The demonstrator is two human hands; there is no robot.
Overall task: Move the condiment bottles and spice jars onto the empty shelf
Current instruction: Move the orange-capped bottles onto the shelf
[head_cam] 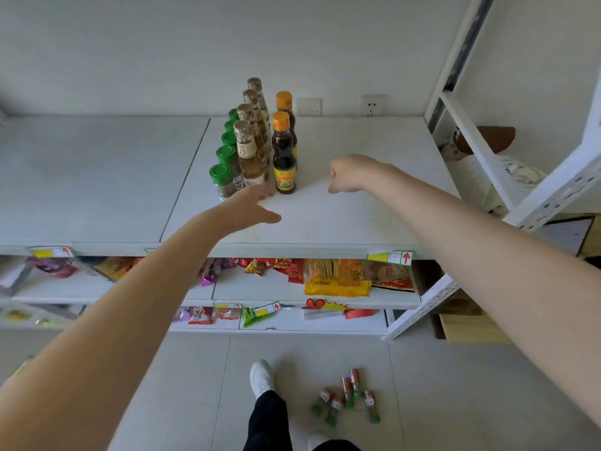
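On the white top shelf (357, 216) stand three rows: several green-capped spice jars (223, 180), several pale oil bottles with tan caps (249, 157), and two dark sauce bottles with orange caps (284, 164). My left hand (250, 209) hovers just in front of the rows with fingers spread, holding nothing. My right hand (349, 174) is to the right of the front sauce bottle, fingers loosely curled downward and empty. Several small green-capped bottles (348, 397) lie on the floor below.
Lower shelves hold snack packets (338, 278) with price tags along their edges. A white metal rack (520, 190) stands at the right. A wall socket (370, 107) sits behind the shelf. My white shoe (261, 377) is on the grey floor.
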